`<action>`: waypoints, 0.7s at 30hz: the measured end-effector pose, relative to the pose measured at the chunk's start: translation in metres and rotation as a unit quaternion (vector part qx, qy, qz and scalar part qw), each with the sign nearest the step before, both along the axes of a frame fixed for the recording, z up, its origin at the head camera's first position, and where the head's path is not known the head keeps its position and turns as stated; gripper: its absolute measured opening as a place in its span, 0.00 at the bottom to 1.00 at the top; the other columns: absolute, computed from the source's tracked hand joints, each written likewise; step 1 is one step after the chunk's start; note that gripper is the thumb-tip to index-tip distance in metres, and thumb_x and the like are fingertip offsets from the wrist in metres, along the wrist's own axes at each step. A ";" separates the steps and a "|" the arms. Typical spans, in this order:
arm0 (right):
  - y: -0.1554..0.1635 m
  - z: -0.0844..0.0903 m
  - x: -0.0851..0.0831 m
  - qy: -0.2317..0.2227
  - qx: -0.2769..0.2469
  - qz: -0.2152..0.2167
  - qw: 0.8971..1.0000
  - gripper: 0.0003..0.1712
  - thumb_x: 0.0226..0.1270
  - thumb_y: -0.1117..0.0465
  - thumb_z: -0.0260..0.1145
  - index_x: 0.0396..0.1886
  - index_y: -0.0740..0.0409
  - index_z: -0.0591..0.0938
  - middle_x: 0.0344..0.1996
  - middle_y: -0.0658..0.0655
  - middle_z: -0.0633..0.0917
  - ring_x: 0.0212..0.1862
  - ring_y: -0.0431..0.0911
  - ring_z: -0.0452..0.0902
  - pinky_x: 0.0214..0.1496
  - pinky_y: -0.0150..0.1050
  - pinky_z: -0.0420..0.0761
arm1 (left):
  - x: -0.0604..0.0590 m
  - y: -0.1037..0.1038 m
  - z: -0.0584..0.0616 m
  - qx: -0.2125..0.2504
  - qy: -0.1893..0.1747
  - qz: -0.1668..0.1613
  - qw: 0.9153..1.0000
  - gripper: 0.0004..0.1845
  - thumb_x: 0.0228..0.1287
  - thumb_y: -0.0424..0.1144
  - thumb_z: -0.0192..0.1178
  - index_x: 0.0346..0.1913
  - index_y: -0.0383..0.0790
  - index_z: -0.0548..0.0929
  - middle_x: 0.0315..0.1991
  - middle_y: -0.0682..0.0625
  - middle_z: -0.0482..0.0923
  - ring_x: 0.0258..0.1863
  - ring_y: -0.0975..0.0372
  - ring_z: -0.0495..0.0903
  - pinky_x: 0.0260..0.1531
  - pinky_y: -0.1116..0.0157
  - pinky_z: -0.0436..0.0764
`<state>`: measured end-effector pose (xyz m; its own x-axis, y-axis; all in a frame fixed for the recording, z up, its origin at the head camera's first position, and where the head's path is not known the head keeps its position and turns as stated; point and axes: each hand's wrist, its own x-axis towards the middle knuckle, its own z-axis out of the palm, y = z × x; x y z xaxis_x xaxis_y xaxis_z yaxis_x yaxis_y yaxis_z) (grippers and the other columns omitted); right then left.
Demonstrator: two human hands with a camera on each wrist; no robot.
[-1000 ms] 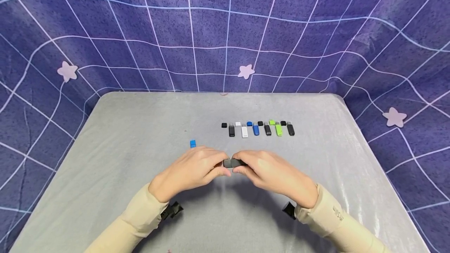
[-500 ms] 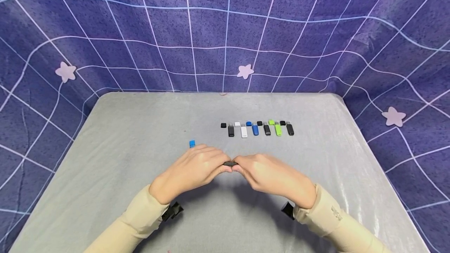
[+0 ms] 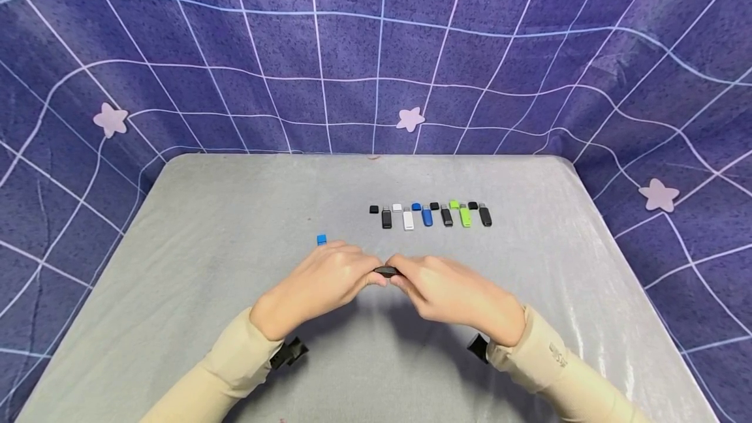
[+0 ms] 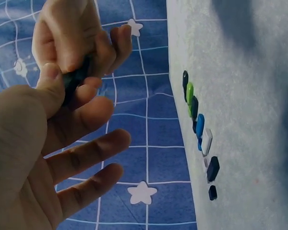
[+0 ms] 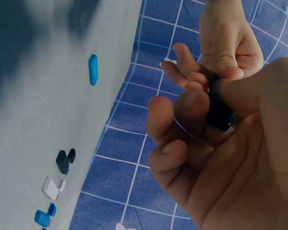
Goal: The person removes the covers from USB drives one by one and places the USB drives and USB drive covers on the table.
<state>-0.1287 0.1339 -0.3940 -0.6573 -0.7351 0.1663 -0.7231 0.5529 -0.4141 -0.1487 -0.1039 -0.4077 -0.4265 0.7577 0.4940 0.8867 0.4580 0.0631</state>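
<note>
In the head view a black USB flash drive is held above the grey table, seen nearly edge-on. My left hand pinches its left end between thumb and index finger. The right hand pinches the other end, with the two hands' fingertips almost meeting. Fingers cover much of the flash drive, so whether its cap is fully on is hidden. In the right wrist view its dark body lies between the right thumb and fingers. The left wrist view shows the left hand's other fingers spread loosely.
Beyond the hands, a row of several uncapped flash drives lies on the table: black, white, blue and green, caps beside them. A bright blue flash drive lies by the left hand. Patterned purple cloth surrounds the table.
The fingertips have come closer together and the black flash drive has tilted from showing its flat face to nearly edge-on. The things on the table have not moved.
</note>
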 end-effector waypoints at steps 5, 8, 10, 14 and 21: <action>0.000 -0.001 -0.002 0.021 -0.005 -0.001 1.000 0.09 0.81 0.58 0.58 0.35 0.50 0.76 0.24 0.43 0.70 0.25 0.33 0.64 0.29 0.27 0.70 | 0.000 -0.002 0.001 0.007 -0.028 0.000 1.000 0.25 0.77 0.60 0.43 0.32 0.48 0.82 0.20 0.60 0.69 0.21 0.68 0.66 0.31 0.67 0.75; 0.000 -0.001 -0.002 0.026 -0.009 0.004 1.000 0.11 0.81 0.56 0.58 0.33 0.49 0.75 0.23 0.42 0.69 0.25 0.32 0.63 0.28 0.26 0.69 | 0.000 -0.002 0.002 0.003 -0.042 -0.005 0.999 0.24 0.77 0.60 0.43 0.32 0.48 0.81 0.21 0.60 0.68 0.22 0.68 0.65 0.31 0.67 0.74; 0.000 -0.002 -0.002 0.031 -0.013 0.009 0.999 0.12 0.82 0.55 0.58 0.32 0.49 0.75 0.23 0.41 0.68 0.25 0.32 0.63 0.28 0.26 0.68 | 0.000 -0.002 0.001 0.002 -0.050 -0.011 0.999 0.23 0.77 0.59 0.45 0.32 0.49 0.81 0.22 0.61 0.68 0.22 0.69 0.65 0.31 0.67 0.74; -0.001 -0.003 -0.002 0.042 -0.011 0.015 0.999 0.16 0.81 0.52 0.59 0.29 0.48 0.73 0.21 0.41 0.67 0.24 0.32 0.61 0.26 0.25 0.66 | -0.001 -0.003 0.000 -0.002 -0.062 -0.024 0.998 0.19 0.76 0.57 0.52 0.31 0.50 0.78 0.22 0.61 0.68 0.23 0.69 0.66 0.30 0.67 0.74; -0.003 -0.003 -0.001 0.032 0.005 0.020 0.999 0.16 0.80 0.55 0.61 0.27 0.50 0.72 0.18 0.42 0.65 0.22 0.32 0.59 0.24 0.25 0.64 | 0.001 -0.005 -0.004 -0.014 -0.065 -0.036 0.997 0.13 0.74 0.53 0.58 0.34 0.50 0.80 0.23 0.63 0.71 0.24 0.71 0.69 0.33 0.68 0.76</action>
<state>-0.1299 0.1310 -0.3965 -0.6154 -0.7627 0.1992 -0.7697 0.5270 -0.3603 -0.1481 -0.1085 -0.4119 -0.4290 0.8014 0.4168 0.9028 0.3963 0.1672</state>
